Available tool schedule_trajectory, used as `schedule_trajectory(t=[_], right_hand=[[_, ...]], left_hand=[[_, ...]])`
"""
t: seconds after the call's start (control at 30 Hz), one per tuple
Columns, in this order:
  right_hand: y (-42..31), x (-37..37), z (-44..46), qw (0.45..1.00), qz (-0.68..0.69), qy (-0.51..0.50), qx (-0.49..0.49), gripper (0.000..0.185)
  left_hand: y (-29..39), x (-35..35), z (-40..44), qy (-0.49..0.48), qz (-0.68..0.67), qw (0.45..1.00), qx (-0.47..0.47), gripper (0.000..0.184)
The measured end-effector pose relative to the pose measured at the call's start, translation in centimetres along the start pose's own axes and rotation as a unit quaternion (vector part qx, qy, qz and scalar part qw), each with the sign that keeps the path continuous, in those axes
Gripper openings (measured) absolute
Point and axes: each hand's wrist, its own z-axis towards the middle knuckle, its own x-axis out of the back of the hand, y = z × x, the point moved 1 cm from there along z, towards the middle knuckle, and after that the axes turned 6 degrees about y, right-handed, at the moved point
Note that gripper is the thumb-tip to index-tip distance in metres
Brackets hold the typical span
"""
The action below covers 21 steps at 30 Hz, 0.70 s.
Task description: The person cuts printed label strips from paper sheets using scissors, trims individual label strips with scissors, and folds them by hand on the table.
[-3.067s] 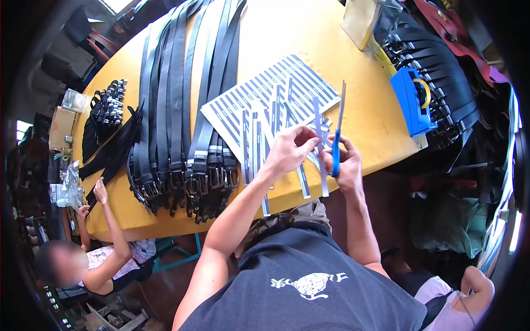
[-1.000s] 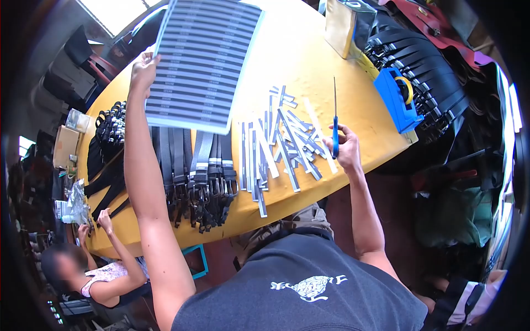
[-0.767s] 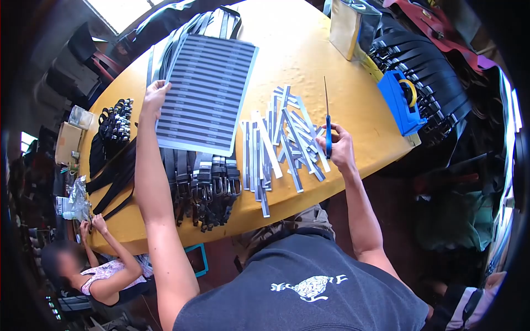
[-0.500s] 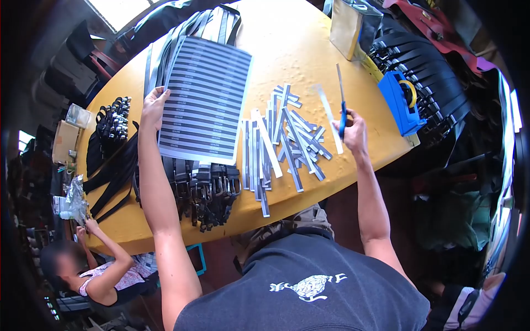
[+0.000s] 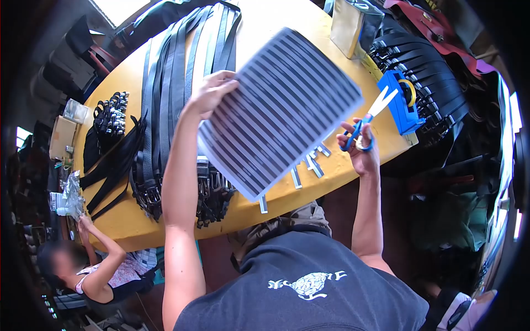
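My left hand (image 5: 212, 94) grips the upper left edge of a sheet printed with dark and light stripes (image 5: 281, 110). The sheet is tilted and held above the table, blurred a little by motion. In my right hand (image 5: 364, 154) are blue-handled scissors (image 5: 366, 122), fingers in the loops, blades parted and pointing up and away. The sheet's right corner is close to the scissors but appears apart from them. Cut strips (image 5: 313, 165) lie on the table below, mostly hidden by the sheet.
Black belts (image 5: 165, 94) lie lengthwise on the yellow table (image 5: 121, 220), buckles near its front edge. More belts (image 5: 425, 77) and a blue tape dispenser (image 5: 398, 105) are at the right. Another person (image 5: 105, 270) sits at the left, hands at a clear plastic bag (image 5: 72, 196).
My left hand has carried the sheet rightward and turned it over the cut strips. The scissors have opened and swung to the right. A pale strip near them has left my view.
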Motion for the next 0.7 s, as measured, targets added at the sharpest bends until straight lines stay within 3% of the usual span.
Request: schedule_trajectory(t=[0.1, 0.17, 0.23, 0.3, 0.63, 0.7], right_hand=[[-0.2, 1.6, -0.9, 0.999, 0.035, 0.029, -0.002, 0.06], [-0.2, 3.1, -1.9, 0.997, 0.029, 0.069, -0.008, 0.051], [0.0, 4.3, -2.8, 0.989, -0.083, 0.122, -0.015, 0.04], [0.1, 4.9, -3.4, 0.99, -0.091, 0.109, 0.007, 0.031], [1.0, 6.5, -2.8, 0.981, -0.037, 0.187, 0.021, 0.028], [1.1, 6.4, -3.1, 0.982, -0.029, 0.186, 0.032, 0.028]], left_hand=[[-0.2, -4.6, 0.7, -0.068, 0.085, 0.994, 0.028, 0.026], [-0.3, -7.3, 1.2, -0.085, 0.115, 0.989, 0.036, 0.029], [-1.3, -9.4, 2.3, -0.101, 0.133, 0.986, 0.012, 0.031], [-1.6, -10.9, 3.1, -0.117, 0.151, 0.981, 0.02, 0.033], [-0.6, -10.6, 3.7, -0.271, 0.042, 0.96, 0.048, 0.032], [-0.6, -10.4, 3.8, -0.287, 0.08, 0.953, 0.057, 0.031]])
